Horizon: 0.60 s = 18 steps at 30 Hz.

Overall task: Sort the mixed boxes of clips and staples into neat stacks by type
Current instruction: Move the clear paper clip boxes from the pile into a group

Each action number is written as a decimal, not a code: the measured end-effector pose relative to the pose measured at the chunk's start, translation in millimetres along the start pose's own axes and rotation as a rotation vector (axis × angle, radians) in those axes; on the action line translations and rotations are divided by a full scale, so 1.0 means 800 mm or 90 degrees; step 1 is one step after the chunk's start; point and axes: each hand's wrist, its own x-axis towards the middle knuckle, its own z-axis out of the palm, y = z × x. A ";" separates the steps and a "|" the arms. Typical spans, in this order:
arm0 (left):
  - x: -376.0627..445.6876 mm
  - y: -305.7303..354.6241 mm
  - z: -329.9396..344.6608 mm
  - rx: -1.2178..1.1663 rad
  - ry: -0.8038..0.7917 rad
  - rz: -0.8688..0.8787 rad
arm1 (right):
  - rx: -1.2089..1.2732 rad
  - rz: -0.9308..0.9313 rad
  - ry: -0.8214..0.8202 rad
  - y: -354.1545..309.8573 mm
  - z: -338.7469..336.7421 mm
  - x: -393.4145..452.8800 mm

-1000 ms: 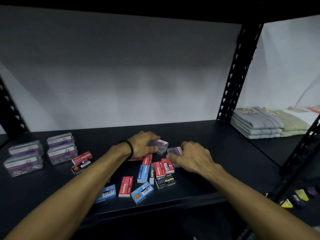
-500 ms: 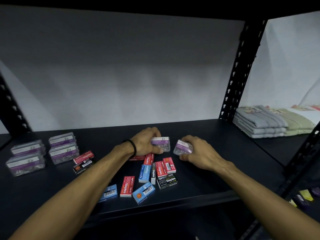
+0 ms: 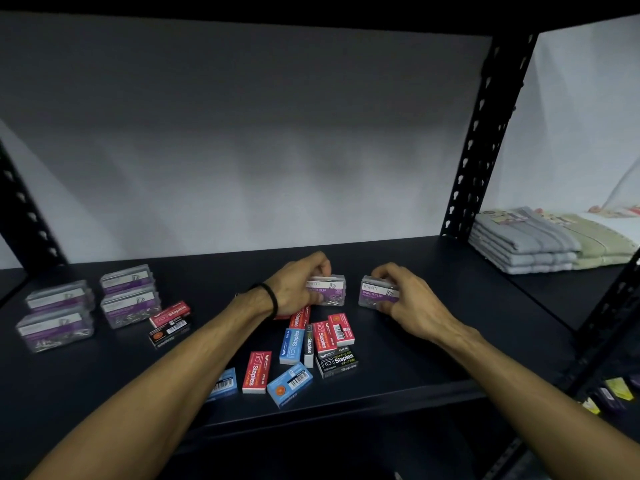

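Note:
My left hand (image 3: 298,285) grips a clear paper clip box with a purple label (image 3: 330,289), held just above the shelf. My right hand (image 3: 405,299) grips a second clear paper clip box (image 3: 375,294) beside it, label facing me. Below them lies a mixed heap of staple boxes: red ones (image 3: 323,336), blue ones (image 3: 291,346) and a black one (image 3: 337,362). At the far left stand two stacks of paper clip boxes (image 3: 128,294) (image 3: 57,315). Next to these a red staple box (image 3: 170,315) rests on a black one (image 3: 168,336).
The black shelf (image 3: 433,358) has a front edge close to the heap. Perforated black uprights (image 3: 485,133) stand at back right and back left. Folded grey and green towels (image 3: 540,240) lie on the neighbouring shelf to the right.
Both hands have closed on paper clip boxes and lifted them off the heap, tilting the labels towards me. The two boxes now sit a little farther apart.

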 end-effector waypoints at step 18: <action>-0.029 -0.013 -0.035 -0.136 0.059 0.016 | 0.054 -0.025 -0.027 -0.016 0.000 0.024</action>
